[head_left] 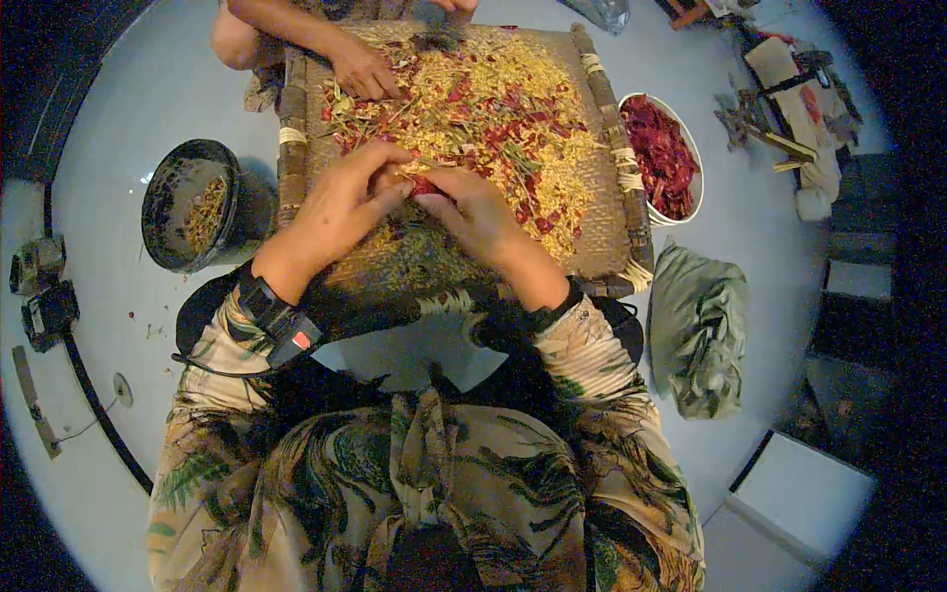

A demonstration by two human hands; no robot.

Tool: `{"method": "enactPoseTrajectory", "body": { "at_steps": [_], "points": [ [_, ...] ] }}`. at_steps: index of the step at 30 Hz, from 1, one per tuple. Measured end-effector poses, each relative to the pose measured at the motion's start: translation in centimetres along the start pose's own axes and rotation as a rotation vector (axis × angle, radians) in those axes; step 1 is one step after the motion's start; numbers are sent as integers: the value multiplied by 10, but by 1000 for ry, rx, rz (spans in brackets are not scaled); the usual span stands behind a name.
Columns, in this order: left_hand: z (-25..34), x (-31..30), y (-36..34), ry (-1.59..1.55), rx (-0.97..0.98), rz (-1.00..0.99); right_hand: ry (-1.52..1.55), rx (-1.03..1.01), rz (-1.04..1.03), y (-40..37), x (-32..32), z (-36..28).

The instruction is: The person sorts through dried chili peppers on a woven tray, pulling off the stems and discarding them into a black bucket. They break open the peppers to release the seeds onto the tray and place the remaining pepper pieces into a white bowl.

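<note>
Both hands are up over the near half of the woven tray [293,109], fingertips meeting around one red pod [424,185]; left hand [340,197] has its thumb and fingers curled in at one side, right hand [483,212] pinches from the other; so each grip is closed down to about the pod's thickness, though the knuckles hide part of the contact. My guess is that it's held two-handed since something that small and brittle-looking is easier to control from both ends; holding it above the tray also means loose bits should land on the yellow seeds [567,104] rather than the floor [99,178]. Another person's hand [363,71] is down in the pile at the far left; looks like the tray sits between the two people so both can reach. Black bucket [254,202] with scraps inside is just left of the tray; white bucket [696,183] full of red pieces [661,158] is right beside it on the other side, probably for easy reach; green bag [698,335] lies nearer the wearer.
</note>
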State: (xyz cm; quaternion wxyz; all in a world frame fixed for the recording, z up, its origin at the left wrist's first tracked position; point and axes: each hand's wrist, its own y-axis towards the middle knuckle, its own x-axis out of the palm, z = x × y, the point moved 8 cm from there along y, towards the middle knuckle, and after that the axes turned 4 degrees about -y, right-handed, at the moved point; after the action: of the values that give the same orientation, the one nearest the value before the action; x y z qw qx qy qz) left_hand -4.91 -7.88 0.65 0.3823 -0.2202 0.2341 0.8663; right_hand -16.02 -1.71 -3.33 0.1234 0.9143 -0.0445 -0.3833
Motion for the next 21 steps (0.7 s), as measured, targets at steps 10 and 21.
{"method": "enactPoseTrajectory", "body": {
  "at_steps": [10,21],
  "points": [
    [14,-2,-3,97,231,124,13,111,-29,-1,0,7],
    [22,-2,-7,150,179,142,198,148,2,-1,-7,-5]
  ]
}}
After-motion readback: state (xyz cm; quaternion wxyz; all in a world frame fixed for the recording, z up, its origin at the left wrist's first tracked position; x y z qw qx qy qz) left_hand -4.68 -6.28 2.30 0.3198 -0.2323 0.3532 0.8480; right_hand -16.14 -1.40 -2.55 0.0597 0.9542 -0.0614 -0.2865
